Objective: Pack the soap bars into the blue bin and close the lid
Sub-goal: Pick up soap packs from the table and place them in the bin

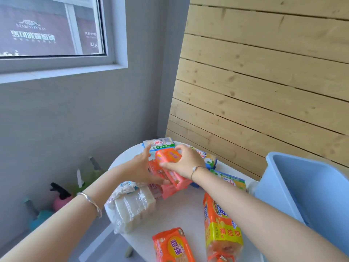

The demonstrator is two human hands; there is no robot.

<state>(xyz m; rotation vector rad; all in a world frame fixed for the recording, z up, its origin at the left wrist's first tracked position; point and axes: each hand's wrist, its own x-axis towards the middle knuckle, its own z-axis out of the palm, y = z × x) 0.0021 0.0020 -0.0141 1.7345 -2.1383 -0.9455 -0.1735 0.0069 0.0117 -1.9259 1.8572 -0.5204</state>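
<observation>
The orange soap packs (170, 157) are clamped by the curled right hand (186, 163) and braced by the flat left hand (139, 167), probably for one lift.

Blue bin (302, 182) is cut by the right edge, so its right part is out of frame. Orange pack (172, 246) and tall multipack (221, 224) are both clipped at the bottom edge; right forearm (273, 214) covers the multipack's upper right corner. Pink soap bars (170, 157) sit partly under right hand (186, 161) and left hand (140, 167) — count unclear. Green-and-white pack (209, 159) behind the right hand is mostly hidden. Spray bottles (60, 197) on the floor are blurred — labels unreadable.
</observation>
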